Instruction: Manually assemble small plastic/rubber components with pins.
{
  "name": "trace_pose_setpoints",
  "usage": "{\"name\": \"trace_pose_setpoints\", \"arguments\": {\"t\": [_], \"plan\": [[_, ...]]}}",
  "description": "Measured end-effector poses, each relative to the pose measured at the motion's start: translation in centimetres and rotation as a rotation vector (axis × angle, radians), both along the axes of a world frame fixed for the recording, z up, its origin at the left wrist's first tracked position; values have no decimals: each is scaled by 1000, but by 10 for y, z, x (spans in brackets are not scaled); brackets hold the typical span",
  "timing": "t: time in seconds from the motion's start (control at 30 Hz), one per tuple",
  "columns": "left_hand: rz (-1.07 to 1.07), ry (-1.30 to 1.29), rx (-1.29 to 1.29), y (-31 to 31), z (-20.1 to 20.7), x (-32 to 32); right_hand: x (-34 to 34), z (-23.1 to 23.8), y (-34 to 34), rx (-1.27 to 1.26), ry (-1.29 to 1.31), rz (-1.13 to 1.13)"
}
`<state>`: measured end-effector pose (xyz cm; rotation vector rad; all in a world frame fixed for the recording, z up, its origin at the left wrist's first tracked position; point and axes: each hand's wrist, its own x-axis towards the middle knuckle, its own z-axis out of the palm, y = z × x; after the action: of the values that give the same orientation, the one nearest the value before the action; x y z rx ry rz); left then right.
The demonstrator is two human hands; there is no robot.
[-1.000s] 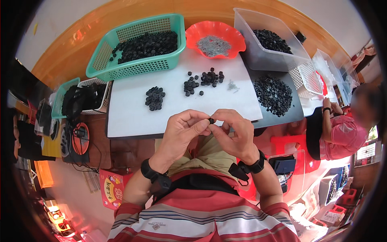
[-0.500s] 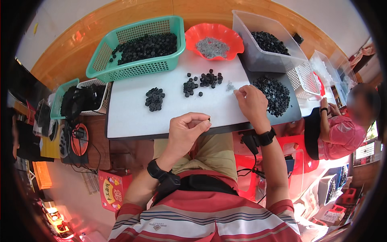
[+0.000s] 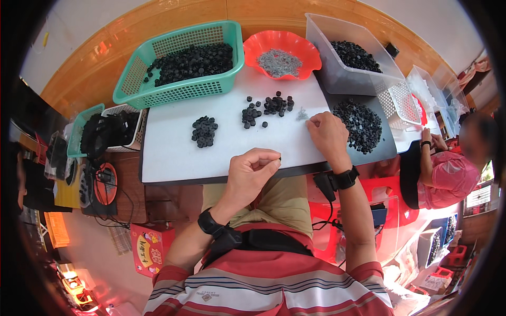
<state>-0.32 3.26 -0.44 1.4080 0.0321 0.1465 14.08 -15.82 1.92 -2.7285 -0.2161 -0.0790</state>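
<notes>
My left hand (image 3: 250,175) is over the near edge of the white work board (image 3: 171,155), thumb and forefinger pinched on a small black knob-like piece (image 3: 280,158), mostly covered by the fingertips. Farther right, my right hand (image 3: 329,136) is closed with its fingertips together, just short of a little heap of thin grey metal pins (image 3: 302,114); anything between them is too small to make out. Two clusters of short black cylindrical pieces (image 3: 276,106) (image 3: 251,115) lie mid-board. Another cluster of these pieces (image 3: 204,131) lies to the left.
Along the back stand a green basket (image 3: 174,89) of black pieces, a red scalloped bowl (image 3: 252,46) of grey pins and a clear bin (image 3: 337,79) of black parts. Small dark parts (image 3: 358,126) are heaped on the right. Another person (image 3: 448,174) sits at far right.
My left hand has shifted slightly right with the black piece. My right hand has drawn back a little from the pin heap, toward me.
</notes>
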Motion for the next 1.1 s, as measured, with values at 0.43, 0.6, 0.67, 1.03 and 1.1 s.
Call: {"name": "trace_pose_setpoints", "arguments": {"t": [0.43,0.6,0.67,1.03,1.1], "plan": [[24,-34,116,-3,-1,5,-7,-24,-7,-17,-275,200],[81,-92,251,-6,7,6,-22,-11,-8,26,-290,221],[108,-126,292,-6,9,7,-28,-4,-10,191,-295,320],[100,-146,335,-12,12,12,-63,13,1,549,-126,569],[95,-155,335,-13,13,12,-64,12,1,556,-137,584]]}}
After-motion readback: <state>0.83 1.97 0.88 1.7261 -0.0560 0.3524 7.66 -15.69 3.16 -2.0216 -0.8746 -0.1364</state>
